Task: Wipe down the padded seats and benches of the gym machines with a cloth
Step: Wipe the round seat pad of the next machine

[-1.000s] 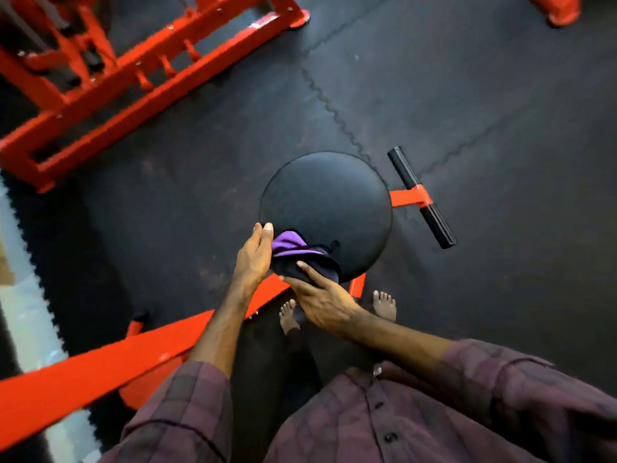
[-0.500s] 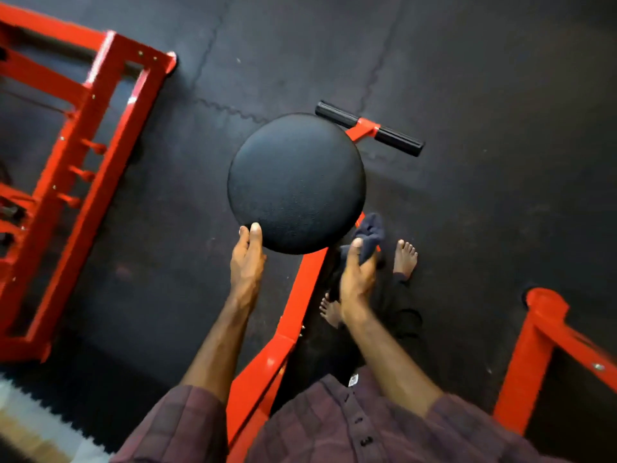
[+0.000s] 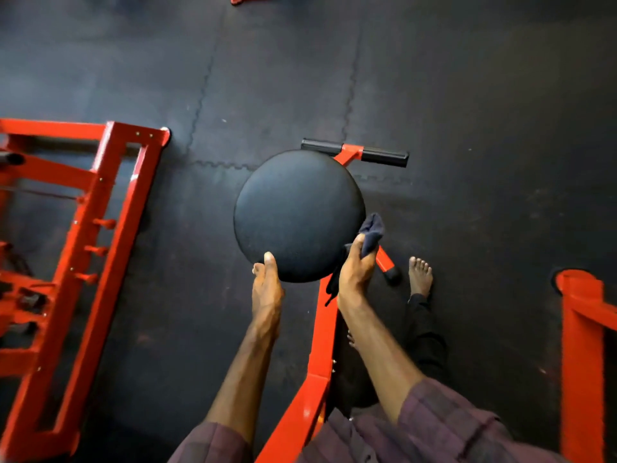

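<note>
A round black padded seat (image 3: 297,212) stands on a red machine frame (image 3: 320,332) in the middle of the view. My left hand (image 3: 267,285) holds the seat's near left edge, thumb on top. My right hand (image 3: 355,272) grips a dark cloth (image 3: 370,233) against the seat's right rim. Part of the cloth hangs down below the hand.
A red weight rack frame (image 3: 100,248) lies on the left. A red post (image 3: 581,345) stands at the right. Black foot-bar handles (image 3: 384,156) stick out behind the seat. My bare foot (image 3: 420,274) is on the black rubber floor (image 3: 467,95).
The cloth left the seat's near edge and went round to its right rim in my right hand. My left hand kept hold of the near left edge. My view swung round the seat.
</note>
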Available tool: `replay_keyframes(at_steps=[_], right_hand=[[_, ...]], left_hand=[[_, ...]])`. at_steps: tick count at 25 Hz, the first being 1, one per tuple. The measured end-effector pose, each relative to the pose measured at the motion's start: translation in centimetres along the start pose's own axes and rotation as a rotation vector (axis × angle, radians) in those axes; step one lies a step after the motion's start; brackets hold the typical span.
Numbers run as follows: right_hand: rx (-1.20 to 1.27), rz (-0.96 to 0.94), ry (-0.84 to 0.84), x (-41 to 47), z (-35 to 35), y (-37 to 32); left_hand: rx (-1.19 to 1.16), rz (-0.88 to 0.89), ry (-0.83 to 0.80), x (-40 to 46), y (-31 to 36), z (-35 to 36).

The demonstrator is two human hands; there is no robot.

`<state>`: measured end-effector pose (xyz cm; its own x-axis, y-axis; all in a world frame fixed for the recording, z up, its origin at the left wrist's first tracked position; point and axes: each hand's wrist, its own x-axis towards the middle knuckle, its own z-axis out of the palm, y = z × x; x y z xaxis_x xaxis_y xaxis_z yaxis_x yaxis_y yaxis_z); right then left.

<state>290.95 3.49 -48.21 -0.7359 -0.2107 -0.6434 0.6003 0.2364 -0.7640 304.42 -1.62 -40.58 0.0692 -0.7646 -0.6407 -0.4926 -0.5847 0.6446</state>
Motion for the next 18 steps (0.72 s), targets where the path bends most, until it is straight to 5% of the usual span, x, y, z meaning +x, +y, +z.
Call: replay_keyframes(at_steps=[3,6,9,13,18], right_hand=[[-0.03,-0.062,-0.095,-3.9,-0.9,2.6],[0.028,0.066,-0.013,-0.6,-0.3,-3.4],[-0.169,-0.057,-0.067,4.0,0.7,-9.1],[-0.235,-0.188,-0.136,0.9,-0.8,-5.3],[-0.33,-0.034,-0.282,5.7,0.1,-10.9]], left_hand=[[0.058,0.001,-0.019,-0.1,0.4,-0.2],[0.074,0.015,-0.04,0.7,0.6,-0.8],[0.082,0.018,-0.058,0.9,0.6,-0.8],[0.098,0.049,-0.044,0.1,1.2,-0.5],[0.121,0.045,-0.037,0.3,2.0,-1.1]])
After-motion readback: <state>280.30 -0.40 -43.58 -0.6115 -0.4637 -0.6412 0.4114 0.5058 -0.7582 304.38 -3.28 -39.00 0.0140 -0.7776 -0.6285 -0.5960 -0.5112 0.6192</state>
